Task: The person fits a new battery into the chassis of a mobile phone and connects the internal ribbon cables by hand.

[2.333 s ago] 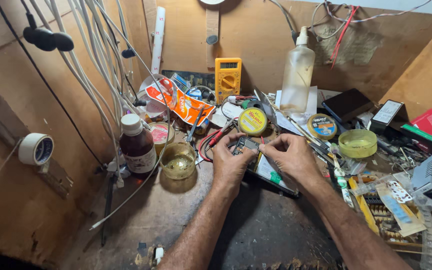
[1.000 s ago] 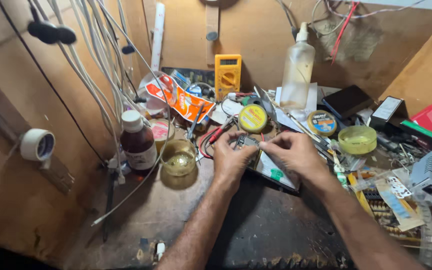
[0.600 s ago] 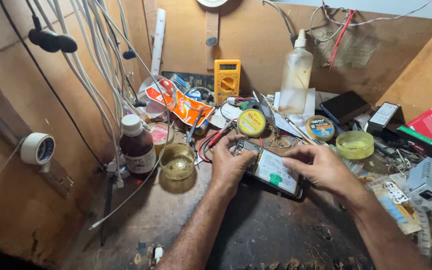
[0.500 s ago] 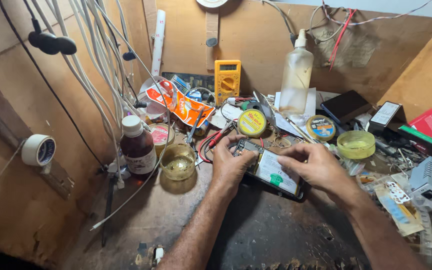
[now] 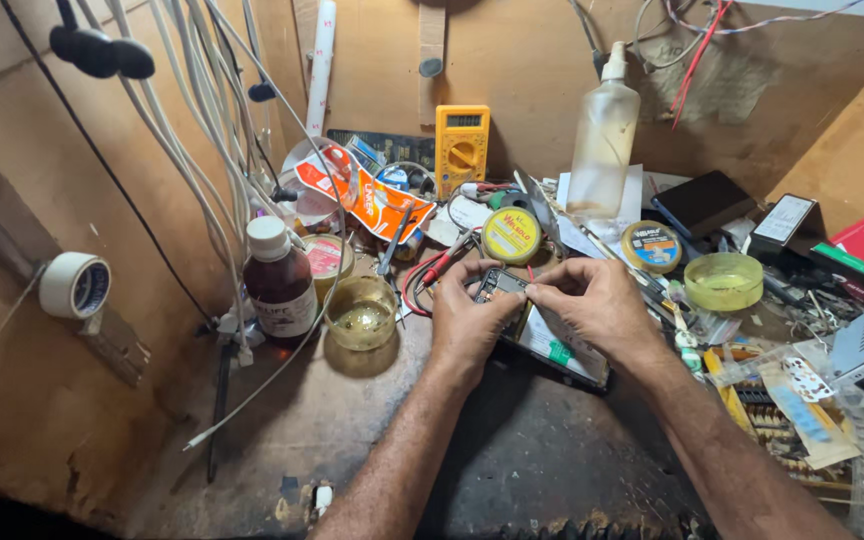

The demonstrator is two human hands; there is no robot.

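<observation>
An opened phone (image 5: 559,352) with its back off lies flat on the dark worktop, its inner board showing at the far end. My left hand (image 5: 470,318) rests on the phone's left side and holds its top corner. My right hand (image 5: 600,302) lies over the phone's upper right, thumb and forefinger pinched together at the board near the top edge. What the fingertips pinch is too small to tell. Both forearms reach in from the bottom of the view.
A brown bottle (image 5: 278,282) and a small glass bowl of yellowish liquid (image 5: 361,312) stand at left. Behind the phone: a yellow round tin (image 5: 510,234), a yellow multimeter (image 5: 462,150), a clear squeeze bottle (image 5: 603,135). A yellow dish (image 5: 723,281) and parts clutter sit right. White cables (image 5: 214,150) hang left.
My right hand had moved off to the phone's right side, leaving its inside uncovered; it has come back and now pinches at the top of the board. My left hand has stayed put.
</observation>
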